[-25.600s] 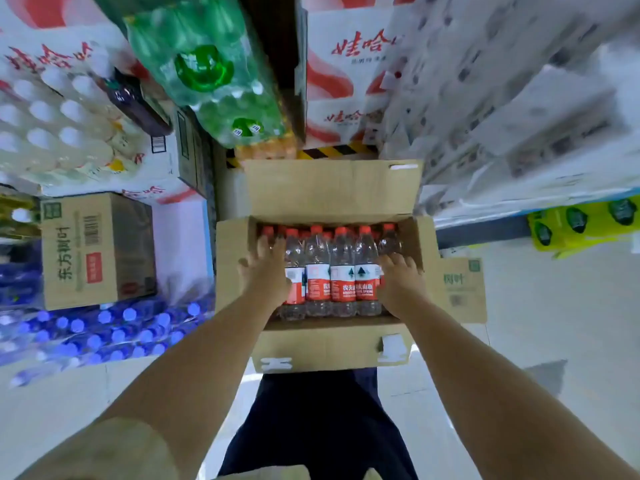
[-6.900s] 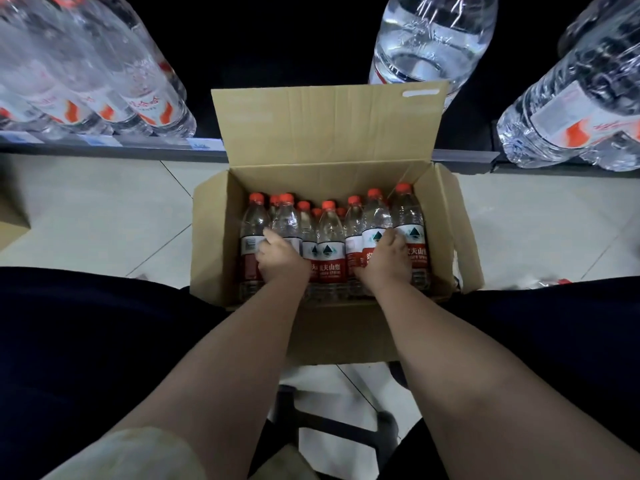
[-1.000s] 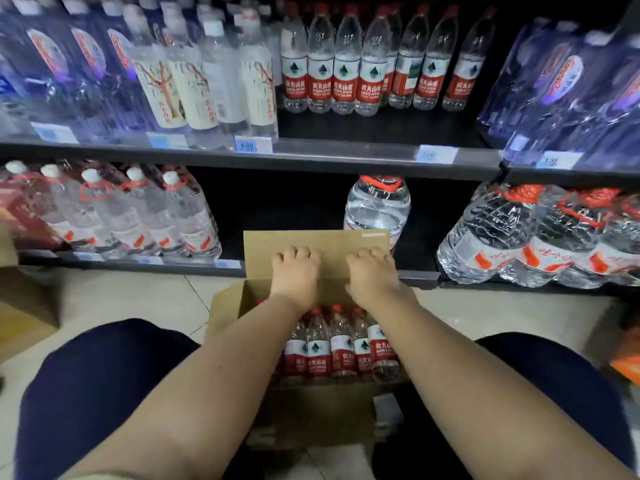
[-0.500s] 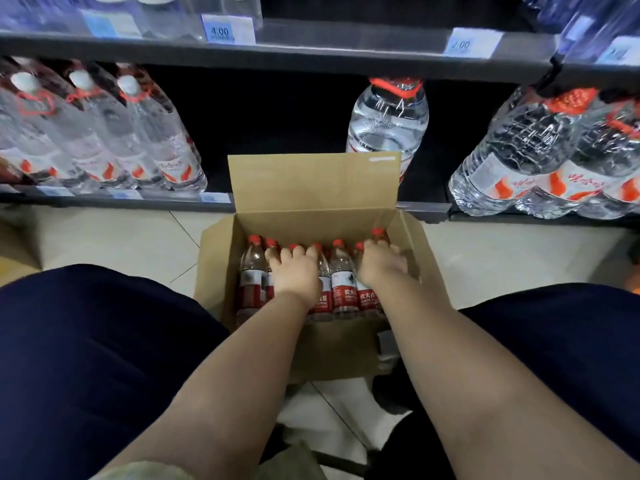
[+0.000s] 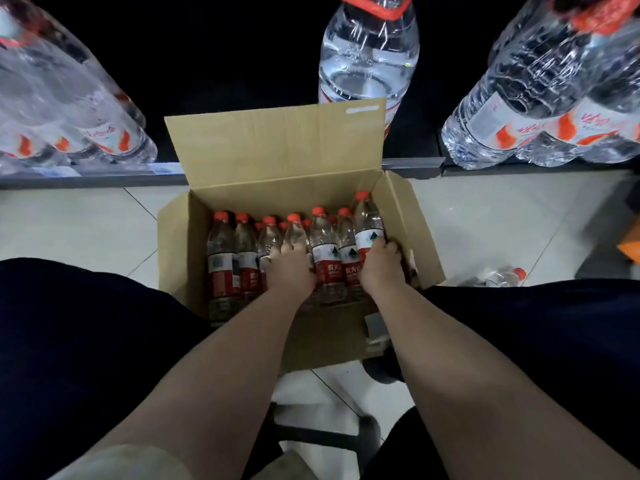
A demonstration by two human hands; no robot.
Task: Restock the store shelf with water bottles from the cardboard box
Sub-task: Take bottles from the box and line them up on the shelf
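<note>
Bottom shelf (image 5: 412, 163) runs across the top of my view, dark inside, with big clear jugs on it: shrink-wrapped packs far left (image 5: 65, 119) and far right (image 5: 554, 109), and one single large jug (image 5: 369, 50) behind the box's rear flap. Pale tiled floor (image 5: 69, 223) in front of the shelf. My dark-trousered legs (image 5: 79, 358) fill both lower sides, box between them. Open cardboard box (image 5: 277, 140) sits on the floor just short of the shelf edge, rear flap upright, side flaps splayed out. Inside it, small red-capped water bottles (image 5: 225, 258) stand upright in rows, red and white labels facing me. Both my forearms reach down into the box. Left hand (image 5: 289, 271) is down among the middle bottles, fingers curled over one bottle's shoulder; can't tell if that's a firm grasp or just resting on it. Right hand (image 5: 381, 268) is wrapped around the rightmost bottle (image 5: 367, 230), thumb side across its label; that bottle stands higher than its neighbours and tilts slightly toward the right wall. One loose small bottle (image 5: 502, 277) lies on its side on the floor, right of the box, next to my right leg.
</note>
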